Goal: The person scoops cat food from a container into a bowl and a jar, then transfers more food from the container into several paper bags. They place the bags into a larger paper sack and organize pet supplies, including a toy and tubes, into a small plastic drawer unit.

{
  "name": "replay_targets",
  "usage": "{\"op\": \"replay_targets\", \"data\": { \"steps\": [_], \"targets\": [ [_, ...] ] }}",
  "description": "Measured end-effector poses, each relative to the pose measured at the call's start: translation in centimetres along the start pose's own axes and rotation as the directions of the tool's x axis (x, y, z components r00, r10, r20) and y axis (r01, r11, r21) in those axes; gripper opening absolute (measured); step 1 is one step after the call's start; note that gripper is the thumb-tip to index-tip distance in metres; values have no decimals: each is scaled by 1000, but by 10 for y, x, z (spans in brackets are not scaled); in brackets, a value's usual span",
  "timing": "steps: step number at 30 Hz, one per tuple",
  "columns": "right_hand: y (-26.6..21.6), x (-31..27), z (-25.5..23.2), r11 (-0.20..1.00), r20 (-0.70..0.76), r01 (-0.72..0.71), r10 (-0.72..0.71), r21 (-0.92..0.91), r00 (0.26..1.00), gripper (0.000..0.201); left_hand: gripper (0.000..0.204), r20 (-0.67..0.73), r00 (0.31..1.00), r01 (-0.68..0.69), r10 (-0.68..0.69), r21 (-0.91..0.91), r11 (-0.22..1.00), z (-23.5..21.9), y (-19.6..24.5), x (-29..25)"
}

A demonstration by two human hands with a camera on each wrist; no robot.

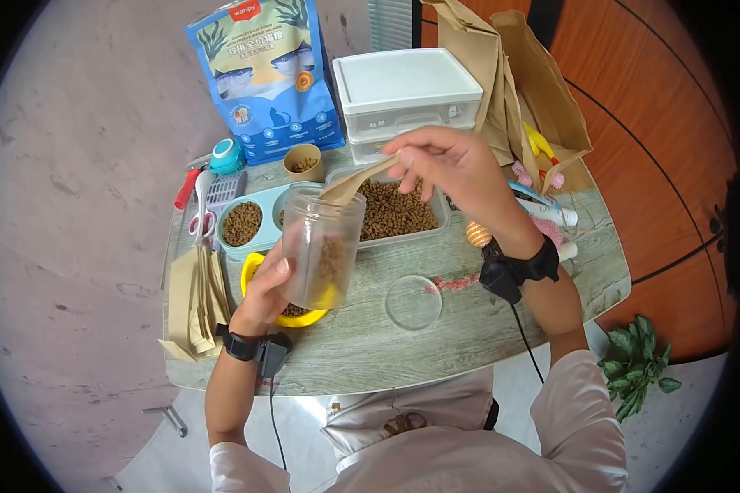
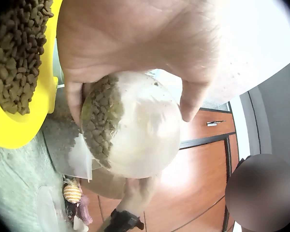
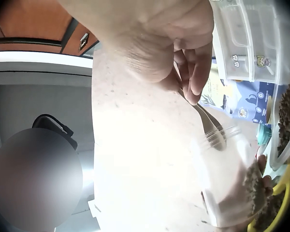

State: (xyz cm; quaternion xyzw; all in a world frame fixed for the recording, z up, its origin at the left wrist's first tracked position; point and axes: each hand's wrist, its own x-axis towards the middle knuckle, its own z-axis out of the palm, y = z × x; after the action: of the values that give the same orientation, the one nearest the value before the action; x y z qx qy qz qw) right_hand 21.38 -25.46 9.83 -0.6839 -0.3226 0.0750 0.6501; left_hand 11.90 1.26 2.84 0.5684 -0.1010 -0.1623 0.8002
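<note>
My left hand (image 1: 263, 289) grips a clear plastic jar (image 1: 302, 255) from its left side and holds it tilted above the table. Kibble (image 2: 100, 123) lies along one side inside the jar, as the left wrist view shows through its base. My right hand (image 1: 452, 168) pinches the handle of a beige spoon (image 1: 347, 187) from above, the spoon's bowl dipping into the jar's mouth. In the right wrist view the spoon (image 3: 210, 123) slants down past the jar's threaded rim. Behind the jar stands a clear tub of kibble (image 1: 399, 210); a yellow bowl (image 1: 304, 320) is partly hidden beneath it.
A round clear lid (image 1: 413, 303) lies on the table (image 1: 370, 353). Left are a light-blue double bowl (image 1: 263, 238) and folded paper bags (image 1: 196, 296). Behind stand a paper cup (image 1: 303, 163), blue cat food bag (image 1: 267, 82) and white drawer box (image 1: 407, 82). Toys lie right.
</note>
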Motion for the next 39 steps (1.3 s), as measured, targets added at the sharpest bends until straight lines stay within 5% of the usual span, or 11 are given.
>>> {"op": "replay_targets", "data": {
  "steps": [2, 8, 12, 15, 17, 23, 29, 33, 39],
  "targets": [
    [-2, 1, -3, 1000, -177, 18, -18, -3, 984, 24, 95, -62, 997, -49, 47, -30, 998, -2, -4, 1],
    [13, 10, -26, 999, -364, 20, -34, -42, 931, 22, 97, -104, 991, -93, 84, -94, 991, -2, -2, 1],
    [23, 11, -26, 987, -356, -83, 28, -139, 934, 20, 96, -118, 986, -130, 121, -71, 989, -11, -9, 3],
    [30, 9, -24, 918, -290, -106, -10, -383, 957, 16, 97, -90, 991, -109, 103, -65, 992, -13, -9, 4],
    [30, 9, -22, 719, -253, -56, -170, -693, 952, 11, 102, -103, 987, -120, 120, 4, 993, -13, -11, 5],
    [32, 7, -17, 444, -41, 132, -360, -886, 932, 7, 98, -133, 969, -195, 207, 99, 976, -6, -9, 4],
    [30, 1, -12, 303, 79, 176, -308, -936, 948, 4, 81, -161, 971, -194, 177, -95, 976, 0, 0, 5],
    [31, -1, -8, 245, 106, 185, -302, -952, 947, 3, 68, -116, 973, -221, 201, -192, 956, -5, -2, 6],
    [49, 5, -24, 399, -70, 20, -211, -917, 975, 11, 69, -159, 964, -226, 214, -63, 972, -7, 0, 7]
  ]
}}
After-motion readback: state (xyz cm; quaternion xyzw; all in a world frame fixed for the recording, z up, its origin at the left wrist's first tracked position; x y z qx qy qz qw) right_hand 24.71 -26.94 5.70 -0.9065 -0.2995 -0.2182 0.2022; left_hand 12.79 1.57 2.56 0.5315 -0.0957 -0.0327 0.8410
